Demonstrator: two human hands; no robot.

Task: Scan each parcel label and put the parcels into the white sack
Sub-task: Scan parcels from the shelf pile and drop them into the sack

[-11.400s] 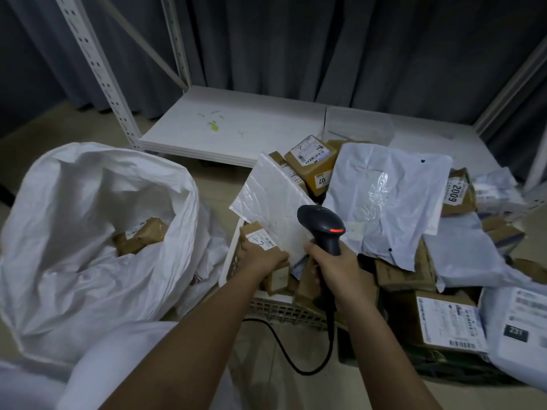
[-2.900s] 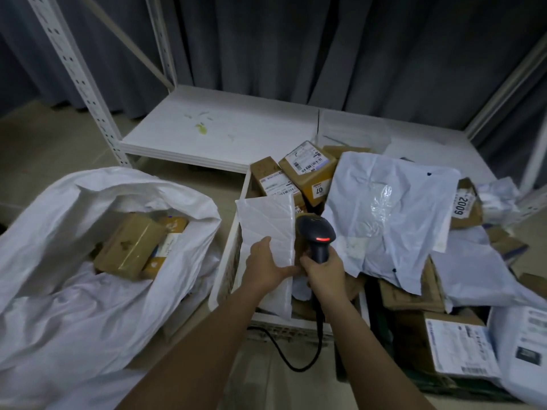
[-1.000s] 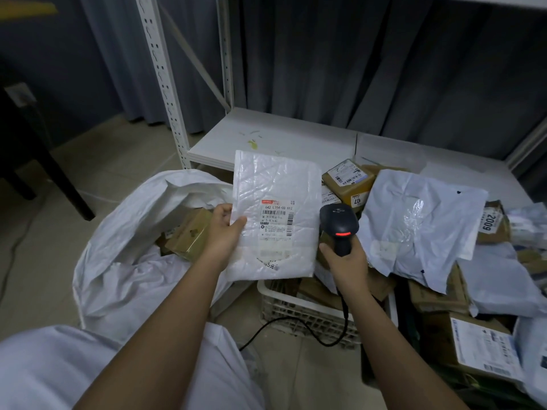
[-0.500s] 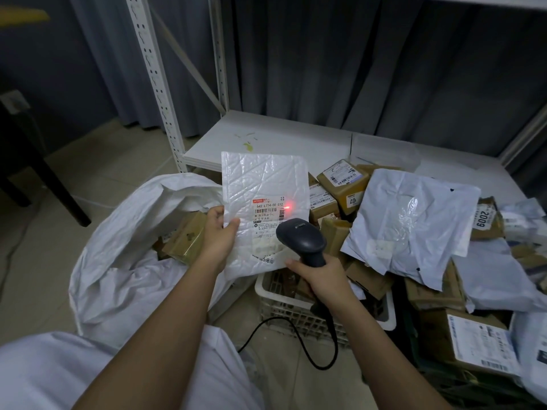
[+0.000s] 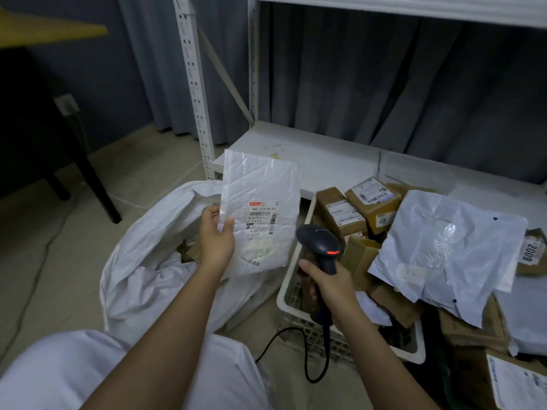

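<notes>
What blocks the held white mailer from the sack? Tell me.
Nothing visible does. The left hand holds the flat white plastic mailer upright just above the open mouth of the white woven sack; only brown cardboard boxes lie inside.

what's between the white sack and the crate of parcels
In the head view, the white mailer held by the left hand hangs between the white sack and crate.

The scanner (image 5: 321, 247) has swung off the mailer (image 5: 260, 211) — its red dot (on the label half a second ago) gone; the mailer sits farther left.
</notes>
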